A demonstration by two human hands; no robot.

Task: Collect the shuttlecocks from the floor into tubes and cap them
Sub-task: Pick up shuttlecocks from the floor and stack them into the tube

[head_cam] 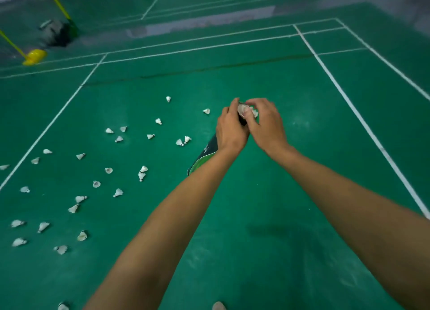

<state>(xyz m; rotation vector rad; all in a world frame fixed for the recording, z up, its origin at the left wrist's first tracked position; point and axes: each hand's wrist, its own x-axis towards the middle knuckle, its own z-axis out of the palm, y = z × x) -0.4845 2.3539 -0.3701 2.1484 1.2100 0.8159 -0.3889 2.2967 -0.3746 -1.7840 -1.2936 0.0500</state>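
Head view — green court floor [302,170] — left hand [231,133] grips tube [204,156], right hand [267,126] pinches shuttlecock [247,111].

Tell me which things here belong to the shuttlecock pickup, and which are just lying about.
Part of the job:
tube, gripped by left hand
shuttlecock at its mouth, pinched by right hand
floor shuttlecocks, scattered to the left

Just lying about:
yellow post base
dark bag, blurred, beyond it
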